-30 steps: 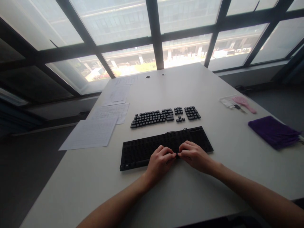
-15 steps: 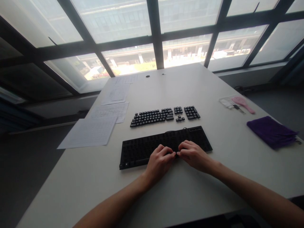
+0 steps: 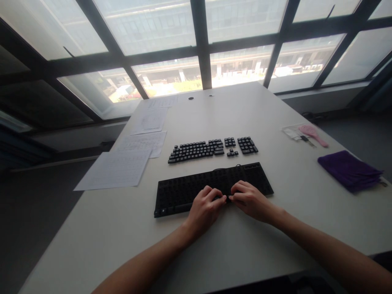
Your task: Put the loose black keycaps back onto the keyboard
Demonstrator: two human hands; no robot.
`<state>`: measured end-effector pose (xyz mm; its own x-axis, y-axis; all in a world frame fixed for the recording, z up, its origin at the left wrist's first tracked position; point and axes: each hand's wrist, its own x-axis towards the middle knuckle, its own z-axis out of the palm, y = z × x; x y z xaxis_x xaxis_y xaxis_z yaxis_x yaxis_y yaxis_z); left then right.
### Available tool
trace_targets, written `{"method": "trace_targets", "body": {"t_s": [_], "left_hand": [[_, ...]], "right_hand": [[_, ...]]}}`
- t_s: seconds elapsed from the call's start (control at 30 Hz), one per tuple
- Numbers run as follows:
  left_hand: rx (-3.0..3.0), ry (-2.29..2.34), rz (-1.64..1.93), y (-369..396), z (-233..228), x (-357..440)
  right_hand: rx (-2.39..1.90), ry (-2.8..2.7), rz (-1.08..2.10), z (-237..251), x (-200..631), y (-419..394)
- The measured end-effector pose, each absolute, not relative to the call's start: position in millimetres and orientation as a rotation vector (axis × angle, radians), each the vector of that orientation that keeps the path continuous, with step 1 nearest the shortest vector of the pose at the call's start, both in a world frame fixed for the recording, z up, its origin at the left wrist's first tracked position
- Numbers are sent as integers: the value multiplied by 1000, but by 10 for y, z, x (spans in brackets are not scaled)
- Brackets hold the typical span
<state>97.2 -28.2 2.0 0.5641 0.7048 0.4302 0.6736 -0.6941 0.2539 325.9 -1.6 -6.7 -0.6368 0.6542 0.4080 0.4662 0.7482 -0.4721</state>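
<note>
A black keyboard base (image 3: pixel 183 190) without most of its keycaps lies in front of me on the white table (image 3: pixel 214 253). The removed black keycaps (image 3: pixel 211 148) are laid out in keyboard order just beyond it. My left hand (image 3: pixel 205 208) and my right hand (image 3: pixel 251 201) rest on the base's near edge, right of centre. Their fingers are curled and the fingertips meet over the bottom row. Whether a small keycap sits between the fingertips is hidden. A few keys appear seated along the bottom row at the left.
Printed paper sheets (image 3: pixel 119 169) lie at the table's left edge. At the right lie a folded purple cloth (image 3: pixel 349 169), a pink brush (image 3: pixel 312 134) and small items in a clear bag (image 3: pixel 292 131). Large windows rise behind the table.
Both hands stay at the same spot on the keyboard's near edge; only slight finger and camera shifts.
</note>
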Motion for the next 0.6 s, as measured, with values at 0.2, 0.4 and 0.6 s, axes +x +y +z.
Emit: {"method": "trace_targets", "body": {"t_s": [0.2,0.4,0.6], "left_hand": [[2744,1194,776,-280,19,968],[2762,1197,769,-289,30,972],[2755,1194,770,-273,22,975]], "right_hand": [[-841,-2361,444,-62,3268,-28],[-850,-2365,450,-48,3260,-25],[-848,-2360,438,-72,3261,-22]]}}
